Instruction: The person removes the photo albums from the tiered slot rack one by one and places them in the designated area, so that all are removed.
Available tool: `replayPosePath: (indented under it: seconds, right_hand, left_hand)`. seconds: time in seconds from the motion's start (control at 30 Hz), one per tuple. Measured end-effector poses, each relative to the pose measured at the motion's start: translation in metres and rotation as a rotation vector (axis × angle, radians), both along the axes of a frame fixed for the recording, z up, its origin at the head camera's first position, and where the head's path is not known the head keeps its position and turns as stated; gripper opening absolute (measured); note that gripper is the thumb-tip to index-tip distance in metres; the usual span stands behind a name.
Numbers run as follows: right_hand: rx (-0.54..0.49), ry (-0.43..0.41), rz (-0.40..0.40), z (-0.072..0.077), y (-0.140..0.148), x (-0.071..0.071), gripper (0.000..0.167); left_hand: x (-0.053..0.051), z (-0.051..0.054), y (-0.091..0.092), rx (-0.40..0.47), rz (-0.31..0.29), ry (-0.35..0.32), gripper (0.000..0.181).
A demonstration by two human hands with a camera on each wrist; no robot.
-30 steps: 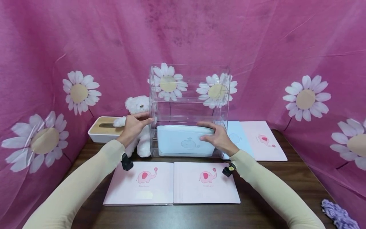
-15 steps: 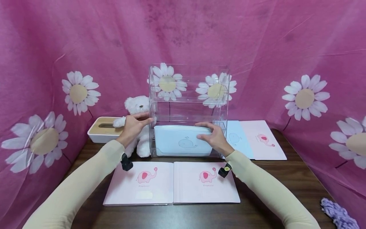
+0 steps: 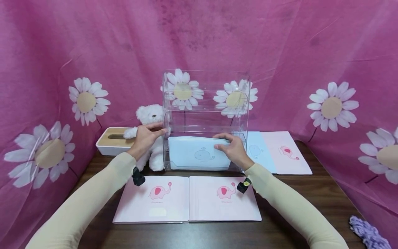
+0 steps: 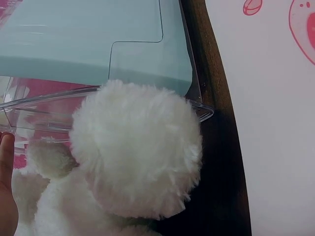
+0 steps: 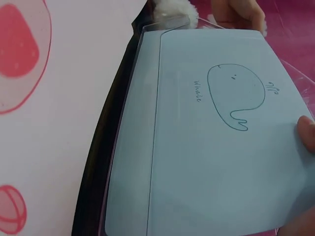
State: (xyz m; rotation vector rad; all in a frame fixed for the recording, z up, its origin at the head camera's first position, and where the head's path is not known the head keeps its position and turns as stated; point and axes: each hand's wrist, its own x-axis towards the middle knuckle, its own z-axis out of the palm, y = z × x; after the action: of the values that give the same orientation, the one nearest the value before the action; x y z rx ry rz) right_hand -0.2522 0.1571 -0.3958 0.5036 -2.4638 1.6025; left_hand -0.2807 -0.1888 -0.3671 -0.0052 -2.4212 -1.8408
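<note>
A light blue folder (image 3: 186,152) with a whale drawing stands in the lowest compartment of a clear acrylic rack (image 3: 205,110). My right hand (image 3: 231,149) holds the folder near its top right corner, the thumb (image 5: 306,132) on its front face. At the rack's left side, my left hand (image 3: 145,138) grips the upright side panel with thumb and fingers. Only one finger (image 4: 6,167) of that hand shows in the left wrist view. A white teddy bear (image 3: 157,155) sits right under the left hand, against the rack.
Two pink elephant folders (image 3: 152,211) lie side by side before the rack. A blue folder (image 3: 258,152) and a pink folder (image 3: 290,162) overlap flat at right. Behind the bear stands a white tissue box (image 3: 113,150) with a wooden lid. Purple yarn (image 3: 368,231) lies front right.
My right hand has shifted slightly left with the blue folder, whose left edge now stands nearer the rack's left panel. The left hand stays in place.
</note>
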Motion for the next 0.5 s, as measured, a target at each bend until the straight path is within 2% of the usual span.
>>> replayPosePath:
  seconds: [0.2,0.5]
  right_hand:
    - [0.039,-0.036,-0.065,0.003,-0.004,0.001,0.032]
    - [0.031,-0.129,-0.082,0.011,-0.005,-0.002,0.037]
  left_hand:
    - [0.001,0.0,0.001,-0.005,0.009,0.011,0.049]
    - [-0.001,-0.002,0.003,0.017,0.012,0.039,0.044]
